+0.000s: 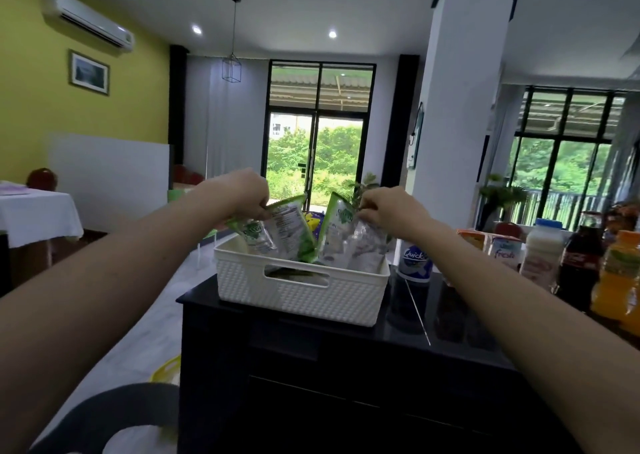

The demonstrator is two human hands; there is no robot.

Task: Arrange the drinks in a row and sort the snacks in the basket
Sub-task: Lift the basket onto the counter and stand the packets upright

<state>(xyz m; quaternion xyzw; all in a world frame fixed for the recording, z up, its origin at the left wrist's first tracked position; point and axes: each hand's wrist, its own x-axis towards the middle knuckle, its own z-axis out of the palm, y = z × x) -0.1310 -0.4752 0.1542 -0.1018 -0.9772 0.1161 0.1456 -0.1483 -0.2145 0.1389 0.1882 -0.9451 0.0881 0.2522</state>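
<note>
Two hands pinching upright snack packets in white basket (301, 289), left hand (239, 190) tilting one (289, 232) rightward, right hand (384, 207) another (369, 245)

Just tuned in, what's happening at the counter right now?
A person is sorting snacks in the white basket on the dark counter. The left hand pinches the top of a green-edged snack packet, and the right hand grips a clear packet; both packets stand upright inside the basket. To the right, the drinks stand together, among them a cola bottle and an orange juice bottle.
</note>
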